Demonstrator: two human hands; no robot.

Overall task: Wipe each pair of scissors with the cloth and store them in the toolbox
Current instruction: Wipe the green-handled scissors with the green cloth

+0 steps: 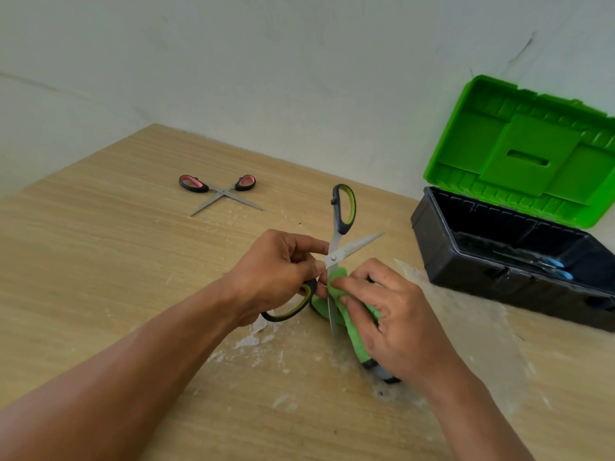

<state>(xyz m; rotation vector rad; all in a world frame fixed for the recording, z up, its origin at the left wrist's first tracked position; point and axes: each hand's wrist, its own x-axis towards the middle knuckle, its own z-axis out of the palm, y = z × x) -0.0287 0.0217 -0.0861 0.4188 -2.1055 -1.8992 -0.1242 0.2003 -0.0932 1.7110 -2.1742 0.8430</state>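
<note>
Fingers [346, 287] of right hand [392, 321] pinching green cloth [352, 324] around blade; left hand [279, 274] gripping open green-handled steel scissors [336, 257] near table's right edge.

Two bare forearms reach in from the lower edge, converging mid-scene. The left hand [276, 271] is curled, knuckles up, thumb and forefinger pinched together at the tips, the remaining fingers [307, 287] folded beneath. The right hand [392, 317] lies just beside it, palm down, fingers bent and pressing downward, wrist angled toward the lower right.
</note>
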